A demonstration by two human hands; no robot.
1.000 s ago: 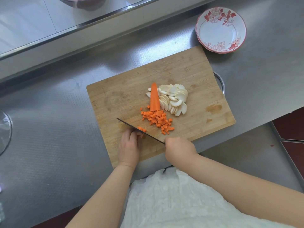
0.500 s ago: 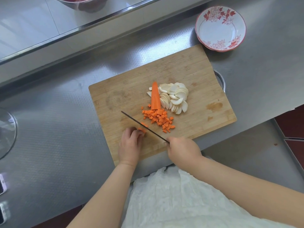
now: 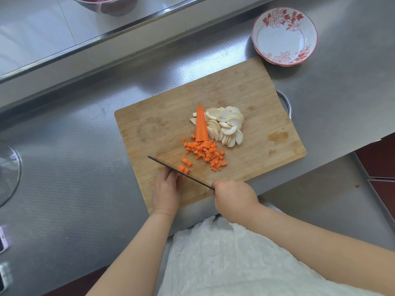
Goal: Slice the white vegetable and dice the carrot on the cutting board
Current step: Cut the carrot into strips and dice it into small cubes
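Note:
A wooden cutting board [image 3: 162, 129] lies on the steel counter. On it are a pile of white vegetable slices [image 3: 226, 124], an uncut carrot tip [image 3: 201, 124] and a heap of diced carrot [image 3: 207, 153]. My right hand [image 3: 234, 199] grips the handle of a dark knife [image 3: 181, 173], its blade lying diagonally across the board's near side. My left hand [image 3: 166, 189] sits just behind the blade with fingers curled over a small carrot strip [image 3: 183, 169], which shows at the blade's far side.
A white bowl with red flowers [image 3: 284, 36] stands beyond the board's far right corner. A metal handle [image 3: 285, 101] pokes out from under the board's right edge. A steel bowl [image 3: 106, 4] sits on the raised ledge at the back. A glass lid [image 3: 8, 171] lies at the far left.
The knife has kept chopping at the left fingertips, and a few fresh carrot pieces now lie beyond the blade. Both hands stay in nearly the same place.

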